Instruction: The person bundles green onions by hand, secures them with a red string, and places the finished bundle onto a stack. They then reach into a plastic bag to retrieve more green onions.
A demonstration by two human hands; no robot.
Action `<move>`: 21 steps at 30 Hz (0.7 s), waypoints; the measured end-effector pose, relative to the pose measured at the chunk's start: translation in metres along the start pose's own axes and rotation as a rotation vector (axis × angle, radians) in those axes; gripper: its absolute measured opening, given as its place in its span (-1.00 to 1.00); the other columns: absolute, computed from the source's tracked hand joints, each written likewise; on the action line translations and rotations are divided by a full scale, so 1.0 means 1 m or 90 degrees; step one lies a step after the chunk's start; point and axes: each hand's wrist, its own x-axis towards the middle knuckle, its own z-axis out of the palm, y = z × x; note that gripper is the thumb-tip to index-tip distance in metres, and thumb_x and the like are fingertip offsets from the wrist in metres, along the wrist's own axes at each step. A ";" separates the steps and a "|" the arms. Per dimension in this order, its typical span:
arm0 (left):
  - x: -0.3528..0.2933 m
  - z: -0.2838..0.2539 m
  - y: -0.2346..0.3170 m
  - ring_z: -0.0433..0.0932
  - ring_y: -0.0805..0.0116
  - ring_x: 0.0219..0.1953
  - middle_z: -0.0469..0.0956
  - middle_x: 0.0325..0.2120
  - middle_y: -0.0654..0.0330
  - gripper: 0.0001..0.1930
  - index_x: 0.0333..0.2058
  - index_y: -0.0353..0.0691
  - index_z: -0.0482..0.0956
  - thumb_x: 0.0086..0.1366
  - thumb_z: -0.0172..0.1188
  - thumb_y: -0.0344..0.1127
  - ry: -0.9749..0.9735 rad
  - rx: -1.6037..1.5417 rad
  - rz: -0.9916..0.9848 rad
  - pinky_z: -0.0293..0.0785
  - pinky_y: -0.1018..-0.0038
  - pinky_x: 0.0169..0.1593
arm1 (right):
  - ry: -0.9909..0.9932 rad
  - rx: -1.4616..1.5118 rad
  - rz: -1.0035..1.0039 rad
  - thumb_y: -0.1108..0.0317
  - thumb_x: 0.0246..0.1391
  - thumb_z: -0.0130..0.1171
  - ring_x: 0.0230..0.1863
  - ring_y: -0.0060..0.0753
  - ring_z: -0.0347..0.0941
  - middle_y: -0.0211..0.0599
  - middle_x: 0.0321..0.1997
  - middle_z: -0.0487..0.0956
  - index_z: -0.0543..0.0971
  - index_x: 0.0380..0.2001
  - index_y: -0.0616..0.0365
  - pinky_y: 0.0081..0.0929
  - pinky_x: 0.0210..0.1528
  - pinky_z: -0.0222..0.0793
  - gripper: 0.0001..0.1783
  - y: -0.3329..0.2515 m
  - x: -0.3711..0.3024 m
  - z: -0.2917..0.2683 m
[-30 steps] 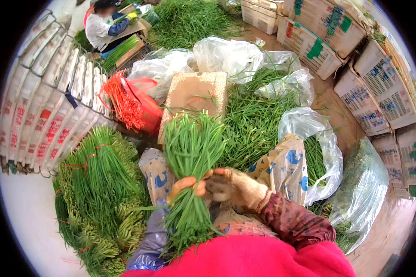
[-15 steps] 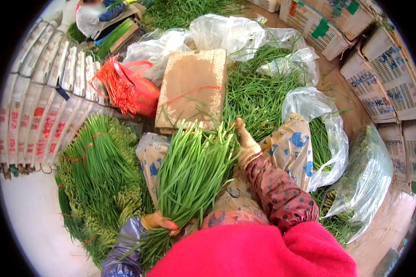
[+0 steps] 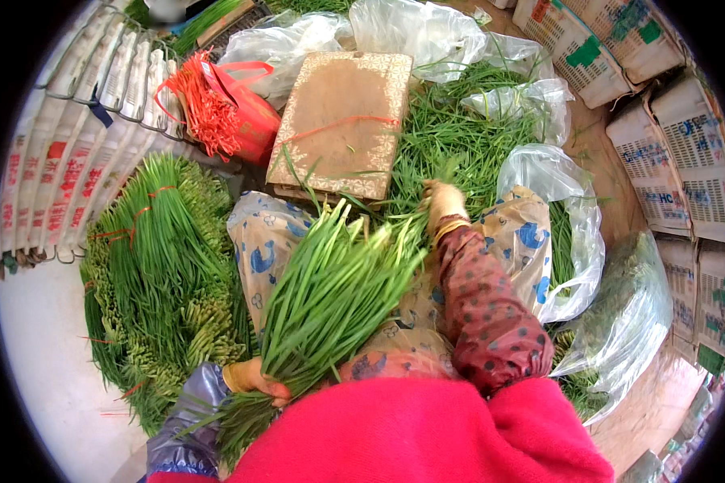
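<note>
A thick bunch of long green garlic chives [image 3: 330,298] lies slanted across my lap, its pale stem ends pointing away from me. My left hand [image 3: 254,381], with a yellowish cuff at the wrist, is closed round the leafy lower end. My right hand [image 3: 445,201], in a pale glove, has its fingers curled round a few loose chives at the edge of the heap [image 3: 467,133], just right of the stem ends. Its fingertips are partly hidden. Under the bunch, a plastic apron [image 3: 259,253] with blue whale shapes covers my knees.
A brown board [image 3: 338,129] with an orange tie across it stands ahead. Left of it is a red bag [image 3: 254,121] of orange ties. Tied bunches [image 3: 161,241] are stacked at my left. Clear plastic bags [image 3: 628,322] and white crates [image 3: 652,161] line the right.
My right hand has gone from fingers stretched upward to curled round chives. The bunch and my left hand have shifted slightly left in the picture. The view has tilted a little.
</note>
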 end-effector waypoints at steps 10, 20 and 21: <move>-0.052 0.021 -0.010 0.47 0.35 -0.56 0.53 -0.46 0.08 -0.53 0.02 -0.38 0.41 0.16 0.31 -0.38 0.092 -0.077 -0.038 0.41 0.44 -0.50 | 0.035 -0.600 0.057 0.17 0.08 0.20 -0.44 -0.42 0.42 -0.41 -0.37 0.52 0.56 -0.08 0.13 -0.40 -0.33 0.38 -0.62 -0.089 -0.105 0.218; -0.046 0.024 0.006 0.46 0.39 -0.56 0.49 -0.59 0.19 -0.74 -0.24 -0.33 0.50 0.12 0.32 -0.38 0.108 0.029 -0.108 0.38 0.48 -0.50 | -0.088 -0.983 0.076 0.23 0.00 0.13 -0.09 0.14 0.51 0.13 -0.23 0.59 0.53 -0.16 0.24 -0.15 -0.03 0.43 -0.63 0.003 -0.160 0.260; -0.046 0.028 0.009 0.46 0.39 -0.57 0.49 -0.59 0.19 -0.76 -0.26 -0.33 0.51 0.12 0.31 -0.39 0.128 0.047 -0.104 0.38 0.48 -0.51 | -0.040 -1.003 0.038 0.23 0.00 0.13 -0.09 0.12 0.52 0.11 -0.23 0.60 0.56 -0.22 0.26 -0.17 -0.04 0.43 -0.66 -0.001 -0.151 0.253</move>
